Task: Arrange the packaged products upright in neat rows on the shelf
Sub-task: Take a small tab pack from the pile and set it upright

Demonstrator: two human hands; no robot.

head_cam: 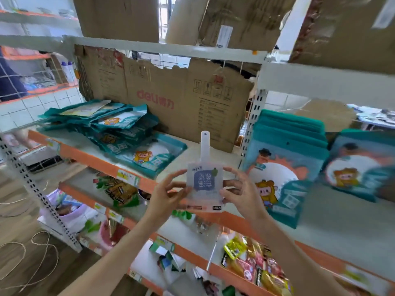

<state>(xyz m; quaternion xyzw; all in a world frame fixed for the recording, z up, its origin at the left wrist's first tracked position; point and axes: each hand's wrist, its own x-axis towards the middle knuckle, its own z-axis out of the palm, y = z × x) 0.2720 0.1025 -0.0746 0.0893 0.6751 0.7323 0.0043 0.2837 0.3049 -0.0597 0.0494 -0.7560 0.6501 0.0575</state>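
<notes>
Cluttered shop shelving, orange-edged grey shelf. Left hand and right hand pinch the side edges of a small white hang-tab packet, upright before the shelf. Risk: thin packet likely topples unsupported; floppy teal pouch heap crowds space.

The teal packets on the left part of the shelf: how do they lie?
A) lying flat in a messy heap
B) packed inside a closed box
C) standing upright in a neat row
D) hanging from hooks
A: the teal packets lie flat and overlapping on the shelf, unlike the upright row further right.
</notes>
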